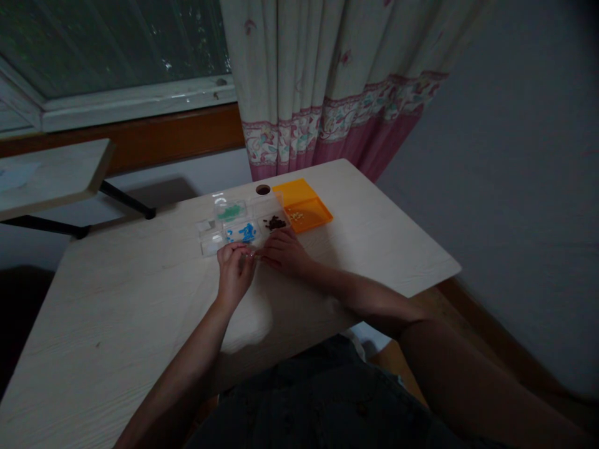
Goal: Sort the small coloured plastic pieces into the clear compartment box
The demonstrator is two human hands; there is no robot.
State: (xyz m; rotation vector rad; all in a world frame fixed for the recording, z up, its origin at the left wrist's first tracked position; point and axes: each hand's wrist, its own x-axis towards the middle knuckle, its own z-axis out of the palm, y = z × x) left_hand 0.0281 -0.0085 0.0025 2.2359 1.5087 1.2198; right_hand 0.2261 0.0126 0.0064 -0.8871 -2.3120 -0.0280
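My left hand [235, 271] is curled over the light wooden table [140, 299], fingertips pinched together on something too small to make out. My right hand [284, 251] rests flat-ish beside it, fingers bent toward the left fingertips, touching the tabletop. Just beyond both hands lies a clear plastic compartment box [234, 226] with green bits [228, 212], blue bits [243, 234] and dark brown bits [275, 222] in separate cells. An orange tray [304, 206] with a few pale small pieces stands to the right of the box.
A small dark round hole or cup [262, 189] sits behind the box. A flowered curtain [327, 93] hangs behind the table, a window [112, 50] at left. A second small table [47, 174] stands at far left. The table edge runs near my lap.
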